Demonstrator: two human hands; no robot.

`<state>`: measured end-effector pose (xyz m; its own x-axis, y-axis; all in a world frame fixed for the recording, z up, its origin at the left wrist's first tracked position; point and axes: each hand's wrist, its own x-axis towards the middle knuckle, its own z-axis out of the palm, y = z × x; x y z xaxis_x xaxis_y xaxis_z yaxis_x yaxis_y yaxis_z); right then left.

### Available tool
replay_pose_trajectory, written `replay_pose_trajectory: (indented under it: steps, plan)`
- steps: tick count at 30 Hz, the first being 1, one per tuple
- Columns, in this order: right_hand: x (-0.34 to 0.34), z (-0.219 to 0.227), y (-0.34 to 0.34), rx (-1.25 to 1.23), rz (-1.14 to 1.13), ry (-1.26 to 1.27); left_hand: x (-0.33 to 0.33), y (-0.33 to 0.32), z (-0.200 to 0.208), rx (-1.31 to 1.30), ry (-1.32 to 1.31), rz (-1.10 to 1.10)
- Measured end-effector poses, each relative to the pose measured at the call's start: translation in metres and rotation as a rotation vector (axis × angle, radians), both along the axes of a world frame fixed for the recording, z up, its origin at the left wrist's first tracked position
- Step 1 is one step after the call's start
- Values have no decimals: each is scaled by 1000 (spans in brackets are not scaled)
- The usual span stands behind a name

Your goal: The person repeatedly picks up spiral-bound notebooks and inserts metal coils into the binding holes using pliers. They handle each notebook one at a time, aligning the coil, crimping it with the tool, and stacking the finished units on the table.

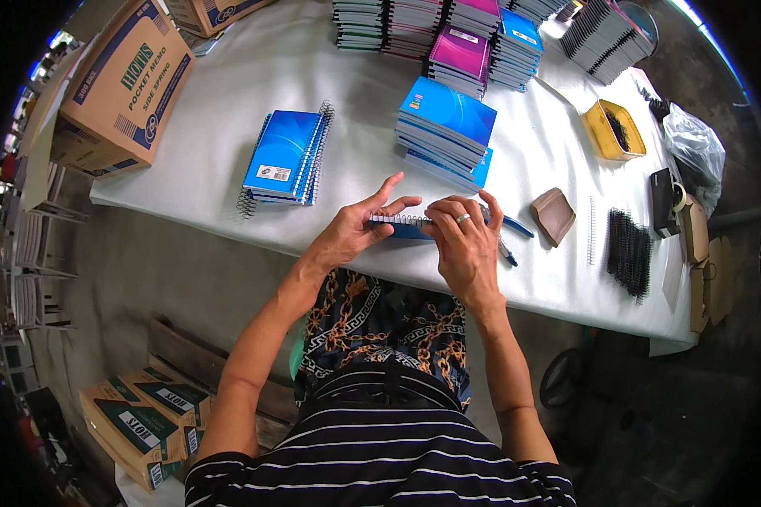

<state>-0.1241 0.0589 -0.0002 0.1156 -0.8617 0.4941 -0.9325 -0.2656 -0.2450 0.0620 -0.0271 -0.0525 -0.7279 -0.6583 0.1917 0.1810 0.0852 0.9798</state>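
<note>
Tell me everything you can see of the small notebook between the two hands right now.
The small notebook has a blue cover and a white wire spiral along its upper long edge. It lies flat near the front edge of the white table, mostly hidden by the hands. The left hand touches its left end with thumb and fingers, the index raised. The right hand, wearing a ring, covers its right half, fingers curled over the spiral. A blue pen-like tool sticks out just right of it.

Single head-worn fisheye, looking steeply down over the person's chest onto the table (228,160), close range, edges bent
</note>
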Motion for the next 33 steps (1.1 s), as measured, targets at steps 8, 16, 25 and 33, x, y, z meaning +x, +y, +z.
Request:
replay_pose_trajectory:
  steps: [8, 16, 25, 33]
  plan:
    - [-42, -18, 9, 12, -156, -409, 6, 1, -9, -9, 9, -13]
    - [-81, -64, 29, 112, -413, 82, -7, 15, 7, -250, -161, 225]
    - [16, 17, 43, 28, 35, -357, -22, 22, 41, -1109, -498, 731]
    - [17, 22, 32, 60, 123, -370, -20, 30, 46, -1076, -560, 744]
